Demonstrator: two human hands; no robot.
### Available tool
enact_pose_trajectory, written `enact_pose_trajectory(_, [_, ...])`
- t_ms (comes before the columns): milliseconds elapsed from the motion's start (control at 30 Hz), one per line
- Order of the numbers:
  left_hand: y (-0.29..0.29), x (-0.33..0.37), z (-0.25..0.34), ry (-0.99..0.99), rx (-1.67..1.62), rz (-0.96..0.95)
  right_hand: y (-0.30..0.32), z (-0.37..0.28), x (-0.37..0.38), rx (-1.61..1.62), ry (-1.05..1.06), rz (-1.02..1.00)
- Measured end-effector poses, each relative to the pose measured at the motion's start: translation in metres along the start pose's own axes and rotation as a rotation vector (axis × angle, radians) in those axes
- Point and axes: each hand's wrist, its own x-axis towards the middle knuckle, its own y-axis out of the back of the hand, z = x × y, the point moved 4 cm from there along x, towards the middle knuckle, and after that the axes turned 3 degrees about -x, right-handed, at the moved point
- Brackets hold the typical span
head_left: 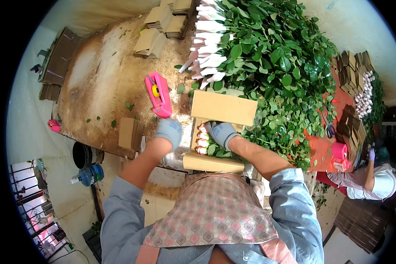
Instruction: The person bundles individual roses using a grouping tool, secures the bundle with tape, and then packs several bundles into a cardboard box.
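In front of me a bunch of pink-and-cream roses lies in a folded corrugated cardboard sleeve, with flaps raised on the far and near sides. My right hand, in a grey glove, is closed over the bunch just beside the flower heads, on the leafy stems. My left hand, gloved too, hovers over the table to the left of the sleeve. It is nearest to the lower end of a pink tape dispenser with a yellow core. The left fingers are blurred and foreshortened, so their grip does not show.
A large pile of leafy stems with white-wrapped heads fills the far right. Folded cardboard is stacked at the back, and more cardboard stands at left. A blue water bottle is below the table edge. Another person works at right.
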Motion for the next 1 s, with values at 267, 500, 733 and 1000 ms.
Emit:
enact_pose_trajectory(267, [-0.002,0.008,0.066,-0.435,-0.680,-0.110,0.020,-0.003,-0.010,0.122,-0.086,0.147])
enact_pose_trajectory(500, [-0.020,-0.001,0.060,-0.376,-0.568,-0.269,0.151,-0.015,-0.038,0.220,-0.013,0.503])
enact_pose_trajectory(733, [0.007,0.000,0.065,-0.439,-0.630,-0.279,0.206,0.147,-0.061,0.047,-0.660,0.464])
enact_pose_trajectory(1000, [0.000,0.000,0.067,-0.472,-0.642,-0.227,0.189,0.154,-0.052,-0.209,-0.617,0.369])
